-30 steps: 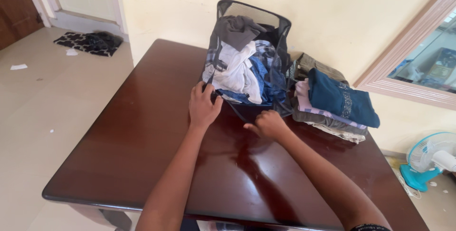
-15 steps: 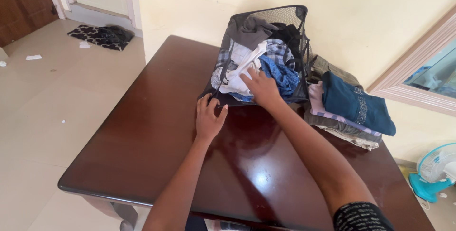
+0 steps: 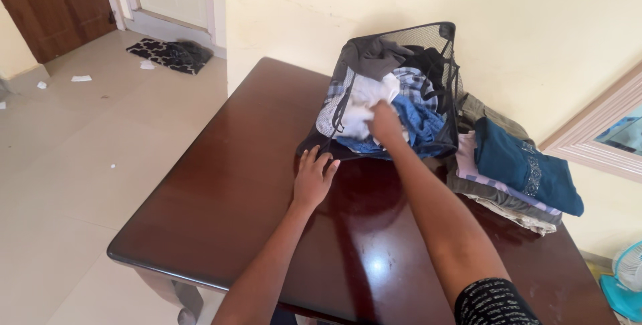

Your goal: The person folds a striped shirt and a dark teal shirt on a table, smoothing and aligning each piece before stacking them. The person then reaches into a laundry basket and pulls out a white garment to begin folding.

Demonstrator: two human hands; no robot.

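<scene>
While the left hand (image 3: 313,179) lies flat with fingers spread on the dark wooden table (image 3: 221,184), touching the lower edge of the black mesh laundry bag (image 3: 438,41), the right hand (image 3: 386,123) reaches into the bag's mouth. Its fingers are closed around a white cloth (image 3: 364,97) among the mixed clothes. Just right of the bag sits a stack of folded clothes (image 3: 515,171).

mesh basket (image 3: 438,34): black | table (image 3: 221,184): dark red-brown | folded top (image 3: 521,164): teal | doormat (image 3: 157,51): black-white patterned
</scene>
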